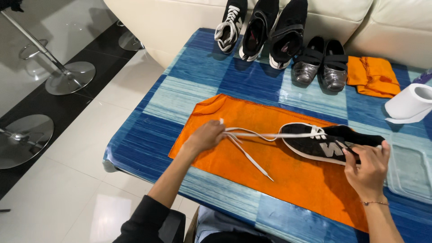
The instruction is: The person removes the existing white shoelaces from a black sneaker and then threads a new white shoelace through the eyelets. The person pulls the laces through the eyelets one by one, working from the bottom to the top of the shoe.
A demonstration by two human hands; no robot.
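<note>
Sneaker (330,143), black, sideways on orange cloth (252,157) atop counter (198,76). Left hand (206,136) pinching white laces (261,135), pulled taut. Right hand (370,165) closed on sneaker's heel. More shoes (270,31) behind.

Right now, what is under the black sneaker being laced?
An orange cloth lies under the black sneaker, spread over the blue checked tablecloth. The cloth directly beneath the sole is covered, as is the table itself.

Left hand (206,136) pinches white lace (270,135); right hand (369,167) seemingly steadies black sneaker (330,143) on orange cloth (288,173).
</note>
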